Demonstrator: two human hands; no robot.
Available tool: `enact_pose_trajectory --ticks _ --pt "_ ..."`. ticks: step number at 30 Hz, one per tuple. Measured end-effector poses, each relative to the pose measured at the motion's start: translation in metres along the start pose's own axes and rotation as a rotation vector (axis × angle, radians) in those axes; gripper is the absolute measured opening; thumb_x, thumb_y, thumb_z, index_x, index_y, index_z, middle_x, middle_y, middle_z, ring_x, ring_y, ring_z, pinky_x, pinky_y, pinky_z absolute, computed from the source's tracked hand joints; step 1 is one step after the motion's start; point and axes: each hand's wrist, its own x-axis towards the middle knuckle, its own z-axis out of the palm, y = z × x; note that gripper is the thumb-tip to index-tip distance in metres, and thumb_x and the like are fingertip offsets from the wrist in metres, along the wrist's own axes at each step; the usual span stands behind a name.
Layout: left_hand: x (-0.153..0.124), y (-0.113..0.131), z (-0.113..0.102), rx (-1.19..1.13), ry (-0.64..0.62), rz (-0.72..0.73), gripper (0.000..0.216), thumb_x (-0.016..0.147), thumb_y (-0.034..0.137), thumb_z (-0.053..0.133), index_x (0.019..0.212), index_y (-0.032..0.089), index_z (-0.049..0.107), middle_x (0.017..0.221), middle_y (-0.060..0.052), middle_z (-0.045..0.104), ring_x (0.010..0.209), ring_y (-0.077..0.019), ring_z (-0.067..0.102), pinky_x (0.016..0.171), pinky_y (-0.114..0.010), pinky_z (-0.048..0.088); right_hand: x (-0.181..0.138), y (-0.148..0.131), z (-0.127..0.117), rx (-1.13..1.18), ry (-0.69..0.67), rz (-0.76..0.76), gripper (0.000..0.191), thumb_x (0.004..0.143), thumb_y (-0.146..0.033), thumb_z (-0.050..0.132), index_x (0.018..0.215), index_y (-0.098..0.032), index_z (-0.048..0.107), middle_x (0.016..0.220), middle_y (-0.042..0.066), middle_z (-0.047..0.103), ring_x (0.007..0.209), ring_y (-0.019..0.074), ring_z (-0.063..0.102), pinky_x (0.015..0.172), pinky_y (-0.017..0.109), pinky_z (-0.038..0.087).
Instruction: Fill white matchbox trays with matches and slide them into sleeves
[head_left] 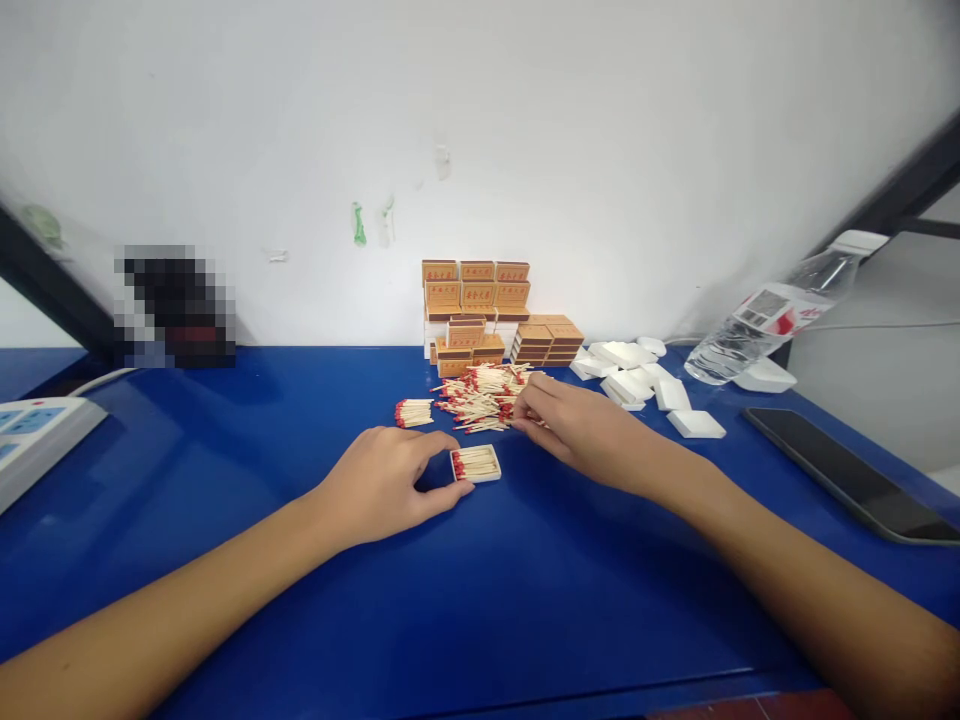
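Observation:
My left hand [394, 482] grips a small white matchbox tray [491, 476] between thumb and forefinger at its left end. A layer of red-headed matches [472, 463] lies in this tray, heads to the left. My right hand [574, 418] is closed in a pinch at the right edge of a loose match pile [480, 395], with matches at its fingertips; how many it holds is hidden. Left of the pile lies a small, neatly aligned bunch of matches [415, 412], just beyond my left hand.
Stacked matchboxes [478, 293] stand against the wall, more matchboxes [551, 335] beside them. Several white trays [696, 424] lie at right. A tilted water bottle [780, 310], a phone [847, 475], a white device [45, 440] and a blurred dark object [180, 305] flank the blue table [525, 610].

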Motion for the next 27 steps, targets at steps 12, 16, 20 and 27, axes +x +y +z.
enact_pose_trajectory --ticks 12,16,20,27 --pt "-0.001 0.000 0.002 0.009 0.056 0.048 0.030 0.093 0.046 0.069 0.108 0.021 0.075 0.055 0.007 0.050 0.047 -0.0119 0.048 0.054 -0.026 0.033 -0.002 -0.035 0.011 0.239 0.029 -0.088 0.016 0.107 -0.022 0.049 0.100 -0.017 0.063 0.101 0.007 0.063 0.082 0.0175 0.061 0.071 0.031 0.047" --pt "-0.002 0.000 0.000 0.008 0.052 0.052 0.031 0.093 0.047 0.069 0.111 0.022 0.075 0.056 0.007 0.052 0.048 -0.0121 0.048 0.054 -0.027 0.035 0.001 -0.020 0.017 0.196 0.104 -0.068 0.013 0.105 -0.018 0.051 0.105 -0.017 0.063 0.101 0.007 0.063 0.086 0.0189 0.061 0.074 0.032 0.046" --pt "-0.002 0.003 -0.002 -0.018 -0.042 0.050 0.033 0.093 0.046 0.069 0.115 0.022 0.075 0.059 0.006 0.056 0.052 -0.0132 0.053 0.056 -0.027 0.038 0.006 -0.011 0.026 0.166 0.094 -0.028 0.013 0.106 -0.021 0.052 0.106 -0.018 0.065 0.105 0.008 0.062 0.089 0.0195 0.061 0.076 0.033 0.047" --pt "-0.002 0.002 -0.004 -0.019 -0.014 0.040 0.031 0.093 0.046 0.069 0.112 0.023 0.076 0.058 0.006 0.055 0.051 -0.0132 0.052 0.055 -0.027 0.037 0.006 -0.010 0.023 0.197 0.001 -0.025 0.015 0.107 -0.025 0.050 0.102 -0.018 0.063 0.103 0.007 0.060 0.088 0.0192 0.059 0.076 0.033 0.046"
